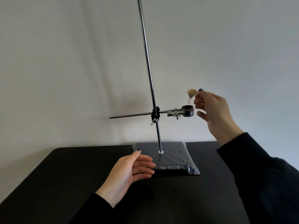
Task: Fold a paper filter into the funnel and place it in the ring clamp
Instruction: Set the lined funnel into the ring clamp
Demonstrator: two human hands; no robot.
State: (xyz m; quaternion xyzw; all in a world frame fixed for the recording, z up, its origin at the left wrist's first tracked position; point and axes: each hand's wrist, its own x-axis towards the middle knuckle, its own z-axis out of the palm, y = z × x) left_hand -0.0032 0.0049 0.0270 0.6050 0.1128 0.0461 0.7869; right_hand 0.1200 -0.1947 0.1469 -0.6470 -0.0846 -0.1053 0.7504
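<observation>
lab-style setup — retort stand (149,75) | ring clamp (187,111) | black table (64,183)

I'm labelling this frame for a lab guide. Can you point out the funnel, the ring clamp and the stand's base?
funnel (191,92): head view, on its blurred cone, pinched by the right hand.
ring clamp (188,111): head view, on the dark ring's front wall.
stand's base (174,156): head view, on its bare wrapped top.

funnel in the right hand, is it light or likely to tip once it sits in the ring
Probably very light: the right hand pinches the funnel by fingertips alone. Its wide, filter-lined mouth over a thin stem looks top-heavy, so it may tilt in the ring clamp unless seated squarely.
</observation>
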